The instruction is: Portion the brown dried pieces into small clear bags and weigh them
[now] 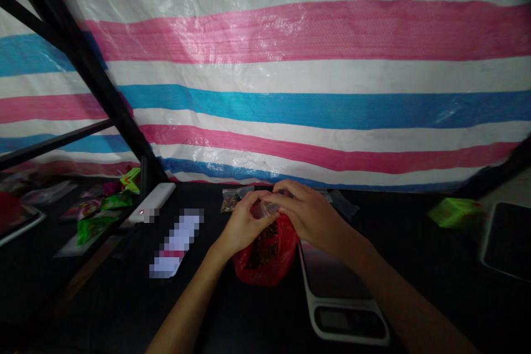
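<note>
Both my hands meet over a red plastic bag point(265, 276) that stands open on the black table. Dark brown crumbly bits point(263, 250) fill the bag's inside. My left hand point(241, 222) pinches the near left side of a small clear plastic bag point(265, 209) above the red bag's far rim. My right hand point(309, 214) has its fingers curled over the same clear bag from the right. Under my right forearm lies a kitchen scale point(348, 303) with a white edge and a dark top. Behind my left hand is a small clear packet point(229, 201) of brown bits.
A clear plastic bag point(345, 204) lies beyond my right hand. To the left are a blurred-out card point(176, 246), a white slim device point(153, 202), colourful packets point(99, 215) and a black frame post point(112, 105). A green box point(454, 213) sits right. A striped sheet point(311, 110) hangs behind.
</note>
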The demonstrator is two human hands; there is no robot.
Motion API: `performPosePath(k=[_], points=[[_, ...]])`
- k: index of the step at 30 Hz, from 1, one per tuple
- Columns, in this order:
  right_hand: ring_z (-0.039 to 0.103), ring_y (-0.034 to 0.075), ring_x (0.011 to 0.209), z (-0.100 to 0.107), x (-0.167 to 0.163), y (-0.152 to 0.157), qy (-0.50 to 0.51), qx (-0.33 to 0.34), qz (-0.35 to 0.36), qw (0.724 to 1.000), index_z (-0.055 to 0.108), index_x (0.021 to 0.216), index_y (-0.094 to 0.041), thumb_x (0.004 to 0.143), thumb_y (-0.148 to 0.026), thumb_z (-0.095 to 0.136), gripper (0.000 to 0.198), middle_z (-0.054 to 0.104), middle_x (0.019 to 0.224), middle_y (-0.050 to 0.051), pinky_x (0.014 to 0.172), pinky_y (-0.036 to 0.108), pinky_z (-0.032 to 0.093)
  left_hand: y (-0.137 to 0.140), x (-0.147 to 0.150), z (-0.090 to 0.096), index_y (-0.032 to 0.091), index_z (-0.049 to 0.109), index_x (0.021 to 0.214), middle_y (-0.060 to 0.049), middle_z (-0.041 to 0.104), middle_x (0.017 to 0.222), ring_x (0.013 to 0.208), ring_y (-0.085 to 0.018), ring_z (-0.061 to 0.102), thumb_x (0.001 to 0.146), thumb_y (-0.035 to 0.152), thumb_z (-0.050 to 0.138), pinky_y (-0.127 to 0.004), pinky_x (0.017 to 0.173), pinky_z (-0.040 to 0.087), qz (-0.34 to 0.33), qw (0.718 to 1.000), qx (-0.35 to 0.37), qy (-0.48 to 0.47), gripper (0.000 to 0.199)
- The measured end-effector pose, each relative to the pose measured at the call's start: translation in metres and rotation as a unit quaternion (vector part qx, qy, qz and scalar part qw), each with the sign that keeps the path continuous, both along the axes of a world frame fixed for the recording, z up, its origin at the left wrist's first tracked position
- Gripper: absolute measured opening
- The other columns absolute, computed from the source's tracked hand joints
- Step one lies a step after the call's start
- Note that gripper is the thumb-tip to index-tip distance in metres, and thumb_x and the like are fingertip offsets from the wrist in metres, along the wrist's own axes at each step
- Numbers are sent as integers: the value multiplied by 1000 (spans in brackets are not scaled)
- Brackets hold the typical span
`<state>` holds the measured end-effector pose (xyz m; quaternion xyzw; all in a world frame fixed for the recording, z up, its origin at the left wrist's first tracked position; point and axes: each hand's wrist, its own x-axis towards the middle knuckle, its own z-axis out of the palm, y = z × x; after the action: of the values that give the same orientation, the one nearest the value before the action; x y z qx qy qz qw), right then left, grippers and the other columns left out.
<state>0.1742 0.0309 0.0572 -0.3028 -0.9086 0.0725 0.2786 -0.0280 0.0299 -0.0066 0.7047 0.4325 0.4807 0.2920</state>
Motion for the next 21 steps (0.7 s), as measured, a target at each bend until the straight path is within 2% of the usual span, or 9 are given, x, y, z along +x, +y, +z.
performPosePath(k=[5, 11, 14, 17, 19, 21], points=[[64, 25, 109, 1, -1, 1, -11, 11, -32, 999, 60, 134, -23, 97, -18, 61, 37, 68, 121, 8, 96, 44, 53, 0, 0, -2, 19, 65, 120, -7, 72, 116, 107, -22, 67, 87, 38, 77, -34, 98, 50, -25, 999, -23, -16, 40], [64, 23, 112, -3, -2, 3, 20, 48, -5, 999, 64, 123, -25, 96, -12, 57, 31, 70, 123, 5, 99, 42, 50, -3, -2, 5, 19, 67, 115, -6, 72, 111, 102, -21, 67, 87, 38, 76, -32, 93, 50, -25, 999, -34, -7, 36], [67, 25, 106, 1, 0, 4, 67, 72, -59, 993, 66, 120, -24, 94, -24, 68, 26, 73, 116, 6, 94, 42, 51, -2, -7, 7, 19, 66, 112, -3, 72, 101, 91, -18, 66, 88, 39, 75, -28, 84, 50, -17, 999, -45, -9, 33], [67, 27, 104, 10, 6, 5, 141, 93, -129, 977, 66, 121, -23, 95, -31, 68, 27, 73, 112, 8, 93, 43, 51, 1, -14, 8, 19, 65, 109, -2, 70, 95, 84, -17, 64, 91, 41, 71, -27, 79, 49, 11, 998, -60, -34, 29], [67, 27, 104, 14, 7, 3, 147, 75, -136, 977, 66, 121, -24, 95, -29, 67, 27, 73, 113, 8, 94, 43, 50, 5, -20, 8, 19, 64, 107, -3, 69, 96, 86, -17, 64, 93, 42, 67, -26, 79, 49, 32, 996, -58, -55, 27], [66, 25, 105, 12, 5, 0, 100, 38, -114, 988, 67, 119, -24, 93, -23, 66, 26, 73, 114, 7, 94, 42, 48, 8, -26, 8, 19, 64, 107, -3, 69, 95, 84, -17, 63, 96, 43, 61, -26, 77, 48, 52, 995, -55, -62, 27]])
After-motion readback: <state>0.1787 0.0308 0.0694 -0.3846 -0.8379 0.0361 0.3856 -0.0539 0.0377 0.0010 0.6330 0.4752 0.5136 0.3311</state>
